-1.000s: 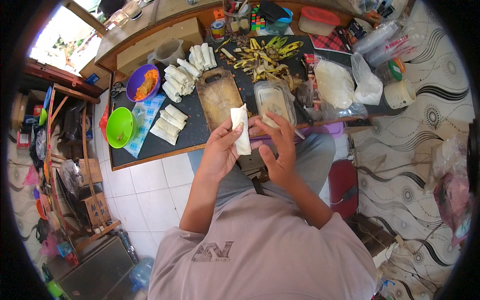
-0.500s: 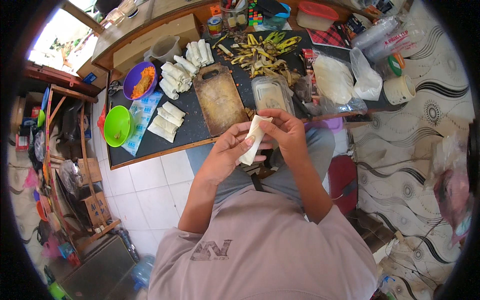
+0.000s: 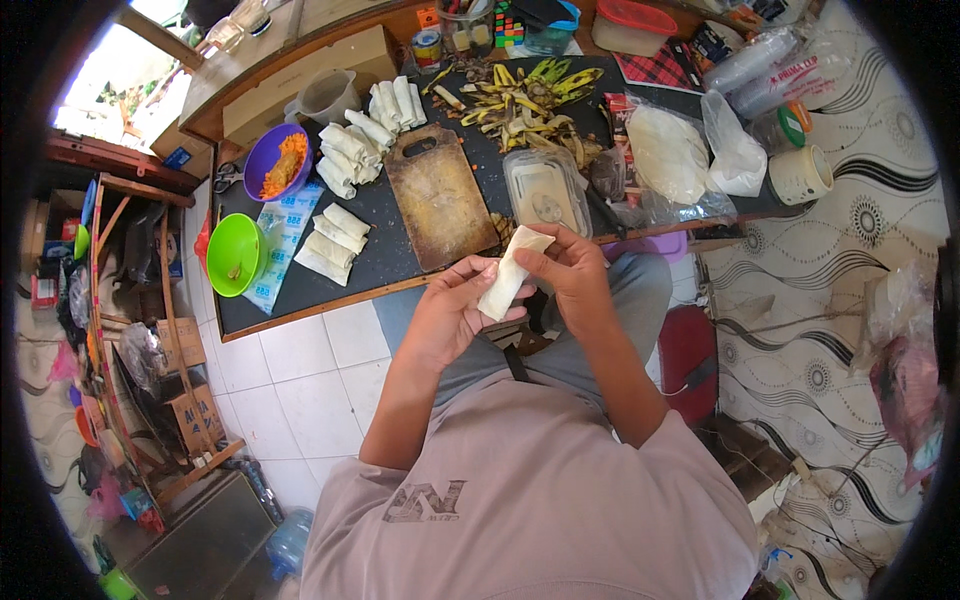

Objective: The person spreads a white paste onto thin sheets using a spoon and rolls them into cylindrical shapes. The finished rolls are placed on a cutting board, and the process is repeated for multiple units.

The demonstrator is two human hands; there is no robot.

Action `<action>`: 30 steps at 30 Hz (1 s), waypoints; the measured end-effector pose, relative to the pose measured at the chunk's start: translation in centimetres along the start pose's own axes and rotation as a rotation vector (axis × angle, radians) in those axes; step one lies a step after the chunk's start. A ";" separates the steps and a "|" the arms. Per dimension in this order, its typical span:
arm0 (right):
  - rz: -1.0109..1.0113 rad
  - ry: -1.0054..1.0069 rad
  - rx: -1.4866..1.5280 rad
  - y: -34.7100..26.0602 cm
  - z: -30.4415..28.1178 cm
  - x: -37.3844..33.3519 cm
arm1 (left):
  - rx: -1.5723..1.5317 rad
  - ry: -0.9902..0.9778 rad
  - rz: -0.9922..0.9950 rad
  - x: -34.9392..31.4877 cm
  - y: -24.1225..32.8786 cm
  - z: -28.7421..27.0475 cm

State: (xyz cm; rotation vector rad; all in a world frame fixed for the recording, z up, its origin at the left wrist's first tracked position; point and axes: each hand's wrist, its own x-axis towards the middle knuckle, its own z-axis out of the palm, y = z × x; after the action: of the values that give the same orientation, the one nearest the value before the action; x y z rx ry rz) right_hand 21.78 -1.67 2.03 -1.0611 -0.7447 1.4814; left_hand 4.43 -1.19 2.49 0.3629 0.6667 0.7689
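Over my lap, just off the near table edge, both hands have hold of a pale rolled spring roll [image 3: 512, 279]. My right hand [image 3: 574, 274] pinches its upper end between thumb and fingers. The fingers of my left hand [image 3: 446, 312] curl under the lower end, with the thumb along its side. Ahead of them on the dark table lie a worn wooden cutting board [image 3: 436, 200] and a clear plastic container [image 3: 546, 195] with some pale liquid in it. White wrappers [image 3: 668, 155] lie in plastic to the right.
Finished rolls [image 3: 350, 155] are stacked left of the board, with several more [image 3: 333, 243] nearer the edge. Farther left stand a purple bowl [image 3: 287, 163] of orange filling and a green bowl [image 3: 236, 256]. Banana peels [image 3: 535, 110] are heaped behind. A knife handle [image 3: 603, 212] lies beside the container.
My left thumb has slid off the roll's face to its side, leaving more of the roll showing. The roll sits slightly lower, and my right thumb lies across its upper end.
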 end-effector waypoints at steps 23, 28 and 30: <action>0.179 -0.139 -0.139 2.6 8.3 12.1 | 0.595 0.797 0.698 -2.1 3.4 -12.2; -0.119 -0.152 -0.889 4.5 9.0 22.1 | 0.978 1.332 0.495 -3.4 5.9 -15.6; -0.222 -0.133 -1.087 4.6 10.5 24.7 | 0.999 1.331 0.434 -3.4 6.1 -16.9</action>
State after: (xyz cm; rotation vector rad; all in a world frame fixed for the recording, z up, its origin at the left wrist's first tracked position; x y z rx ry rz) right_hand 10.69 22.63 -3.17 -1.5878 -1.7997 0.9080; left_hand -11.87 1.45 -5.37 0.9266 2.3093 1.0036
